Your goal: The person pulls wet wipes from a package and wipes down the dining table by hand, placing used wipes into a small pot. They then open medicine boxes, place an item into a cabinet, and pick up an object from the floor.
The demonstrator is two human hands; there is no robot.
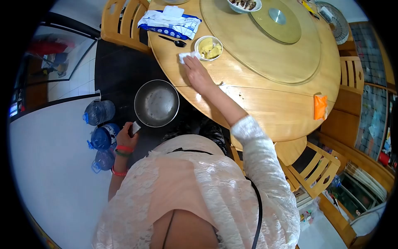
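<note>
My left hand (126, 137) is closed round the handle of a dark frying pan (156, 103), held level beside the table's edge. A few small specks lie in the pan. On the wooden table (265, 106), my right hand (198, 75) presses a white wipe (185, 57) down with its fingers. Just beyond the wipe, close to my fingertips, stands a white bowl (208, 48) with yellow food in it. A black spoon (173, 41) lies to the left of the bowl. Small dark crumbs (241, 95) are scattered on the tabletop near my right forearm.
A blue-and-white wipes pack (170, 24) lies at the table's far left. The round turntable (232, 50) carries a bowl of dark food (243, 6). An orange packet (320, 107) sits at the right edge. Large water bottles (103, 137) stand left; wooden chairs (124, 25) surround the table.
</note>
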